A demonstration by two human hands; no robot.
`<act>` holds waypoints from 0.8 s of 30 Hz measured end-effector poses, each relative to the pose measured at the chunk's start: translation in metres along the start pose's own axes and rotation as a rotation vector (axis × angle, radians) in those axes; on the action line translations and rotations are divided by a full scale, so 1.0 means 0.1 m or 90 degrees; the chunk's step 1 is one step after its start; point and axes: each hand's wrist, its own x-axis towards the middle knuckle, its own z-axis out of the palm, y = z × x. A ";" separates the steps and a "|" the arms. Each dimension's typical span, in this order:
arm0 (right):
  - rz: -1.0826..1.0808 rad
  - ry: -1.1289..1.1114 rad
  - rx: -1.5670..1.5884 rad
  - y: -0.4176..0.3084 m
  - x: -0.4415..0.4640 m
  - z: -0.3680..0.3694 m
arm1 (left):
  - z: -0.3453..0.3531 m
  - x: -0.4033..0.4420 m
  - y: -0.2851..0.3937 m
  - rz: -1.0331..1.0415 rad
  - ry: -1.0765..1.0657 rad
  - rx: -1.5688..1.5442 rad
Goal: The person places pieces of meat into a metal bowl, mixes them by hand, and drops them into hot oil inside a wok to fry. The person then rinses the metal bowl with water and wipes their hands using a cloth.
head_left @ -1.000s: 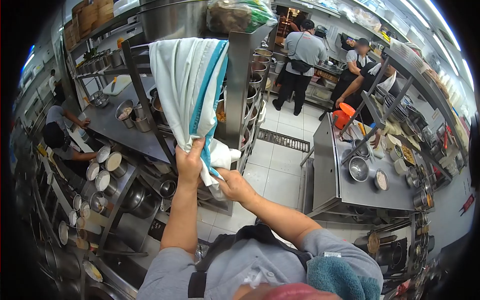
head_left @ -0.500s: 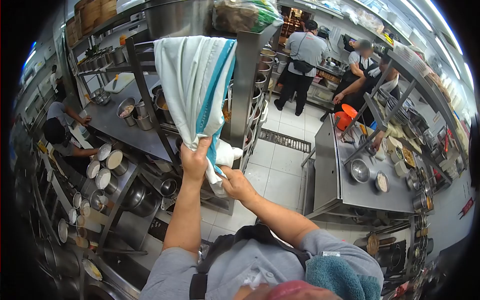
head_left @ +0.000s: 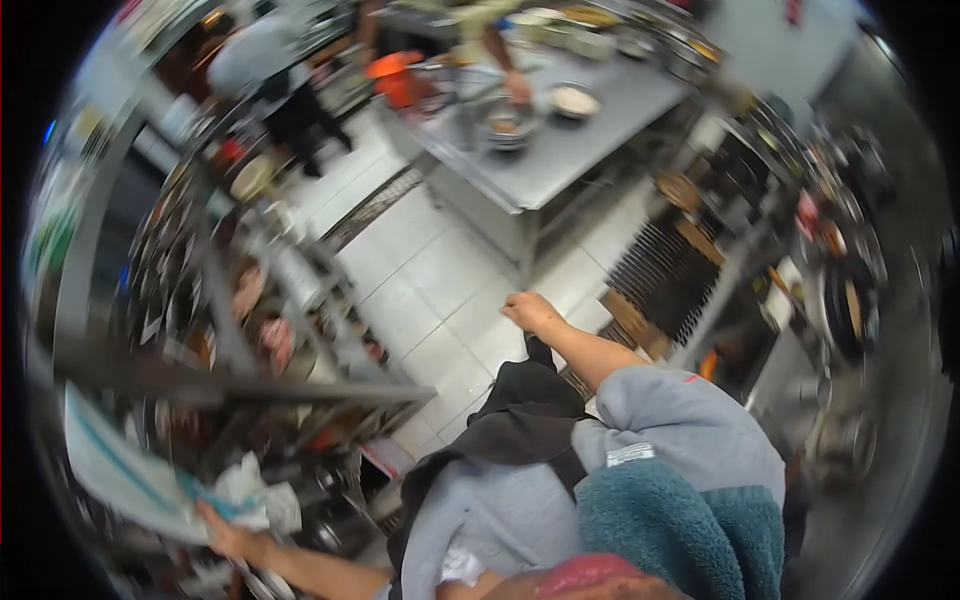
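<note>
At the lower left, my left hand (head_left: 230, 533) is closed on a white cloth (head_left: 115, 460) with a blue stripe. The cloth stretches up and to the left from the hand, beside the metal rack; a crumpled white part (head_left: 255, 495) shows to its right. My right hand (head_left: 530, 313) is away from the cloth, over the tiled floor, with its fingers curled in and nothing visible in them. A teal towel (head_left: 650, 520) lies over my shoulder.
A metal shelf rack (head_left: 300, 390) with food containers stands on the left. Ahead is a steel table (head_left: 560, 165) with a metal bowl (head_left: 505, 125) and another person's hand (head_left: 516, 88) over it. Black grates (head_left: 665, 280) lie on the right. Another person (head_left: 265, 65) stands at the back left.
My view has turned to the right. My right hand has let go of the cloth and moved away from it. My left hand still grips the cloth, now at the lower left.
</note>
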 end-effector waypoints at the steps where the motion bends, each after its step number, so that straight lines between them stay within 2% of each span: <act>1: 0.152 0.005 -0.039 0.44 -0.15 -0.12 | -0.04 -0.08 0.49 0.139 0.003 0.220; 2: 0.300 -0.003 -0.072 0.88 -0.36 -0.21 | 0.06 -0.03 1.73 -0.331 0.153 -0.162; 4: 0.465 0.034 -0.113 1.81 -0.95 -0.19 | 0.20 -0.09 1.76 -0.231 0.185 -0.188; 6: 0.574 0.017 -0.081 2.03 -1.50 -0.51 | 0.40 -0.11 1.92 -0.164 0.174 -0.216; 8: 0.621 -0.019 -0.087 2.54 -1.88 -0.41 | 0.65 -0.10 2.16 -0.116 0.156 -0.250; 11: 0.663 -0.064 -0.045 2.92 -2.11 -0.47 | 1.10 -0.11 2.63 -0.063 0.115 -0.315; 12: 0.674 -0.046 -0.038 3.06 -2.06 -0.58 | 1.30 -0.09 2.82 -0.038 0.101 -0.348; 14: 0.608 -0.020 -0.001 3.26 -1.86 -0.72 | 1.75 -0.05 3.06 0.025 0.051 -0.430; 15: 0.631 -0.013 0.016 3.36 -1.74 -0.80 | 2.03 -0.01 3.09 0.072 0.015 -0.484; 16: 0.592 0.040 0.028 3.47 -1.60 -0.90 | 2.25 0.01 3.44 0.129 -0.029 -0.558; 17: 0.551 0.096 0.032 3.62 -1.45 -1.06 | 2.33 -0.15 3.70 0.062 -0.091 -0.561; 18: 0.494 0.129 0.037 3.76 -1.32 -1.19 | 2.24 -0.43 4.43 -0.007 -0.153 -0.559; 19: 0.525 0.139 0.043 3.74 -1.23 -1.48 | 2.16 -0.72 5.17 -0.076 -0.213 -0.551; 20: 0.533 0.154 0.043 3.76 -1.18 -1.75 | 2.27 -0.85 5.53 -0.072 -0.218 -0.566; 22: 0.472 0.239 0.175 3.85 -1.17 -2.18 | 2.51 -1.10 6.10 0.083 -0.244 -0.653; 24: 0.466 0.306 0.155 3.99 -1.32 -2.42 | 2.84 -1.36 6.64 0.098 -0.363 -0.741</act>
